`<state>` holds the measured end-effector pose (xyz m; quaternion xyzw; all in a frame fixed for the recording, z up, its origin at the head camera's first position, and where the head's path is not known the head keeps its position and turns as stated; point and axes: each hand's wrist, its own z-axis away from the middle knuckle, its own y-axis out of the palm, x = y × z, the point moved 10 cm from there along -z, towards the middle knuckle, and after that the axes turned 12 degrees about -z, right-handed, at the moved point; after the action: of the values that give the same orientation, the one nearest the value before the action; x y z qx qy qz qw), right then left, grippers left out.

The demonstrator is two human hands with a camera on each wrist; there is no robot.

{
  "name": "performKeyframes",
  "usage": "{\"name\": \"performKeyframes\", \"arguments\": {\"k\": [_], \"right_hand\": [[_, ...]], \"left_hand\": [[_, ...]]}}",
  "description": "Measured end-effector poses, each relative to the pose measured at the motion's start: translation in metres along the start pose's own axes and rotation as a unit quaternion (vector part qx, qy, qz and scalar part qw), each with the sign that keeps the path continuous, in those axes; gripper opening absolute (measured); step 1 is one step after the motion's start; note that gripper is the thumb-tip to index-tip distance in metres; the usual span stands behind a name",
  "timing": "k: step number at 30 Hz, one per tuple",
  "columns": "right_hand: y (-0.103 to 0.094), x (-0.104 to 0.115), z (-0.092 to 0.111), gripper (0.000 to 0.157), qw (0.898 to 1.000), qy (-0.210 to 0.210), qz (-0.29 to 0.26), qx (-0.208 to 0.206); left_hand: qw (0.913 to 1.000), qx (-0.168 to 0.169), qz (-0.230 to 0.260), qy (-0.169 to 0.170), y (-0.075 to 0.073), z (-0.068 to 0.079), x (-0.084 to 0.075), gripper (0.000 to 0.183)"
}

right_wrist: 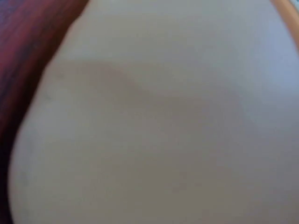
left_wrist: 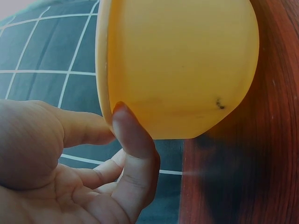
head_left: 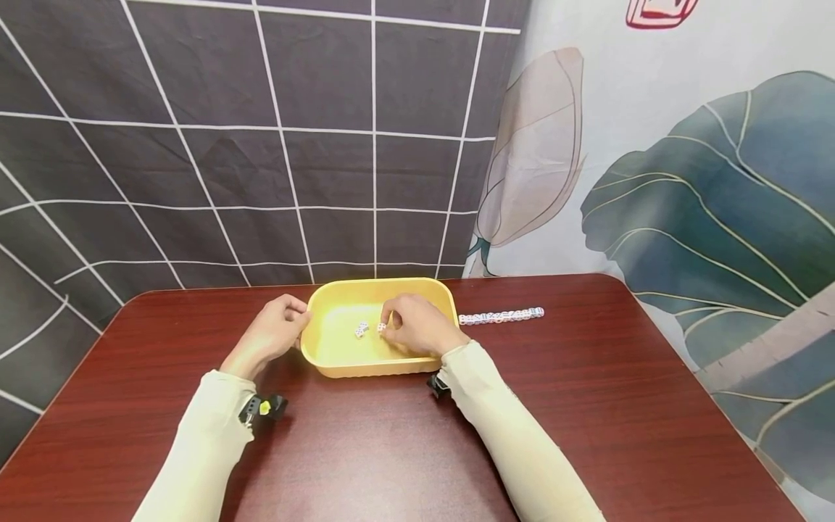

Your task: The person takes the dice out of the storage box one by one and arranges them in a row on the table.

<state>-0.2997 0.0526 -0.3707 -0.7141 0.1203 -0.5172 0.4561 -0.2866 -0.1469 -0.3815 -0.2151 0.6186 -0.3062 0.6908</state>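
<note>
A yellow plastic basin stands on the table. My left hand is at its left end; in the left wrist view, thumb and index finger of that hand pinch the rim of the basin. Inside the basin my right hand reaches over the right wall and pinches a white die between its fingertips, low over the floor. A few more white dice lie close together just left of it. The right wrist view holds only the blurred basin wall; the hand is out of it.
A straight row of several white dice runs rightward along the table from the basin's right end. Behind the dark red table hang a dark grid-patterned cloth and a pale leaf-printed cloth.
</note>
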Motion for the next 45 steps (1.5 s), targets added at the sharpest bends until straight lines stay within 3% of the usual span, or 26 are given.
{"name": "performKeyframes", "arguments": {"k": [15, 45], "right_hand": [[-0.029, 0.005, 0.006, 0.008, 1.000, -0.030, 0.000, -0.008], [-0.085, -0.022, 0.026, 0.008, 0.996, -0.005, -0.044, -0.077]], "left_hand": [[1.0000, -0.001, -0.001, 0.001, 0.000, -0.001, 0.001, 0.023], [1.0000, 0.003, -0.007, 0.001, 0.003, 0.001, -0.001, 0.026]]}}
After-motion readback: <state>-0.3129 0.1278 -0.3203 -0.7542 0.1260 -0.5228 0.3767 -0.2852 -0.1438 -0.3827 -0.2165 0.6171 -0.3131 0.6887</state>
